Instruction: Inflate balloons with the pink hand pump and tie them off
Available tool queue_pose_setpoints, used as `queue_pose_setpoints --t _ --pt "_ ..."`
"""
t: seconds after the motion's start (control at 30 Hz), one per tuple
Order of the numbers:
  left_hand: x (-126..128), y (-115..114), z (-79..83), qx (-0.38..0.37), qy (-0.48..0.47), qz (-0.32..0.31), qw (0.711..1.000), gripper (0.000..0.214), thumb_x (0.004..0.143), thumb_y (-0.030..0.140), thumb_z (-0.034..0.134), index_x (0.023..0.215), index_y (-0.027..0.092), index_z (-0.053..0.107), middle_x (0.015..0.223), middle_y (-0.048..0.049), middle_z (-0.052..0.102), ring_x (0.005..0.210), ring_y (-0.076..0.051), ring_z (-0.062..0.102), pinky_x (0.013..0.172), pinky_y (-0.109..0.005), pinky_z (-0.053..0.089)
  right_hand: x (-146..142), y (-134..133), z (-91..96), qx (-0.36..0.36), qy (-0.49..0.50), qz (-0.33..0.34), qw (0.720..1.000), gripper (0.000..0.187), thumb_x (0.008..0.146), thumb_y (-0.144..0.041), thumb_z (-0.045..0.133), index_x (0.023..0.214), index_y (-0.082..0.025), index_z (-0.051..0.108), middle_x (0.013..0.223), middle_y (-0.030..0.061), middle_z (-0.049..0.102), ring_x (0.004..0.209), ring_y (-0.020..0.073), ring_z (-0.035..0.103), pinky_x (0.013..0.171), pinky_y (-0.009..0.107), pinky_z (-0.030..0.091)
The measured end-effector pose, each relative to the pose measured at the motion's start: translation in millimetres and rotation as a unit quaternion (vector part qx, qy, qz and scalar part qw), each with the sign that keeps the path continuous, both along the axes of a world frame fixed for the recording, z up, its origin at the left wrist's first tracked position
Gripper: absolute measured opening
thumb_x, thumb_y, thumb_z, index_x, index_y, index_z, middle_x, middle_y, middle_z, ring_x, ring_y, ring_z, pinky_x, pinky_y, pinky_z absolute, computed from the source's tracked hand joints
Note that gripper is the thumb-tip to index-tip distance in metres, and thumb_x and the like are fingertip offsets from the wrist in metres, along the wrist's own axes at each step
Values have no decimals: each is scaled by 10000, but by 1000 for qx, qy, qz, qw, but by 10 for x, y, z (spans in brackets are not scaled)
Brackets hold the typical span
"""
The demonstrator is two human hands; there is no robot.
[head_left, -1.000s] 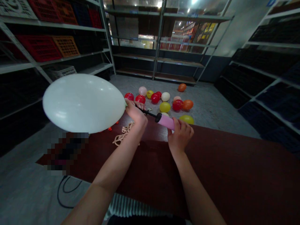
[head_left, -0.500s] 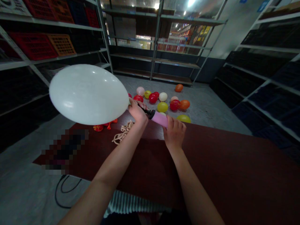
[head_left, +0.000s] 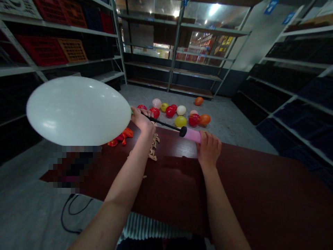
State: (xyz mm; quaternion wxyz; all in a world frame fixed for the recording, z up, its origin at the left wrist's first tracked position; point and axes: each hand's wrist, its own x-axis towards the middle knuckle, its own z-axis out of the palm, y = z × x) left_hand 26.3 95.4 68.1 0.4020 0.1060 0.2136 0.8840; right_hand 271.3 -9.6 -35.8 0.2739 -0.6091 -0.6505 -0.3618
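A large white balloon (head_left: 78, 110) floats at the left, above the edge of a dark red table (head_left: 260, 194). My left hand (head_left: 142, 121) is closed around the balloon's neck, where it sits on the tip of a hand pump. My right hand (head_left: 208, 150) grips the pink pump barrel (head_left: 193, 135). The thin black rod (head_left: 163, 124) of the pump shows drawn out between my two hands.
Deflated red and orange balloons (head_left: 120, 136) and a tangle of beige bands (head_left: 153, 150) lie on the table near my left hand. Several inflated balloons (head_left: 180, 116) rest on the grey floor beyond. Metal shelves line both sides and the back. A black cable (head_left: 70, 211) lies on the floor at lower left.
My right hand has pulled the pink barrel back to the right, exposing more of the black rod. The white balloon has shifted left and looks a little larger.
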Motion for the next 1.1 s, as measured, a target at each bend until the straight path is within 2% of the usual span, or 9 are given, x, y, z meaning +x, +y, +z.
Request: queue_pose_setpoints --t 0.1,0.27,0.5,0.7,0.83,0.93,1.1 --pt "-55 10 17 -4 -6 3 1000 466 1080 383 386 655 219 288 465 62 287 362 -96 305 389 -241 257 -11 -4 -4 13 10 6 1000 395 977 -251 524 1354 -144 569 1239 168 657 1160 282 500 1011 448 359" --pt "16 -25 22 1 2 15 1000 497 1060 480 421 657 223 283 495 61 273 388 -103 297 407 -249 267 -121 10 -44 -8 83 7 997 411 971 -275 519 1364 -159 545 1253 166 643 1168 295 494 1019 483 362" --pt "247 -86 -10 3 13 -10 1000 564 1034 563 447 625 221 264 466 66 280 366 -87 306 406 -232 278 -186 5 -43 15 114 -31 993 351 956 -276 536 1289 -180 595 1212 155 650 1148 309 500 1018 511 367" --pt "583 -195 -125 -3 20 -55 998 635 960 693 479 583 222 282 434 65 291 335 -86 331 374 -233 290 -474 -67 35 -10 115 -27 993 379 950 -264 541 1316 -181 588 1219 157 649 1138 302 494 999 496 362" --pt "781 -306 -159 -7 32 -79 996 635 962 664 510 569 222 280 417 66 293 329 -84 330 373 -234 294 -604 -102 60 -38 121 -14 992 399 941 -242 540 1331 -169 578 1226 164 658 1111 304 512 958 478 364" --pt "781 -270 -209 -17 31 -84 996 613 991 636 478 584 219 290 418 71 292 330 -80 322 382 -226 288 -610 -97 68 -58 111 -10 992 411 937 -226 538 1342 -165 570 1239 164 661 1113 308 518 960 474 361" --pt "628 -94 -316 -33 23 -111 993 619 1006 666 386 586 231 253 430 70 251 341 -93 290 387 -242 259 -580 -51 88 -113 76 21 990 450 953 -217 535 1396 -143 526 1281 167 647 1142 291 522 1005 450 364"
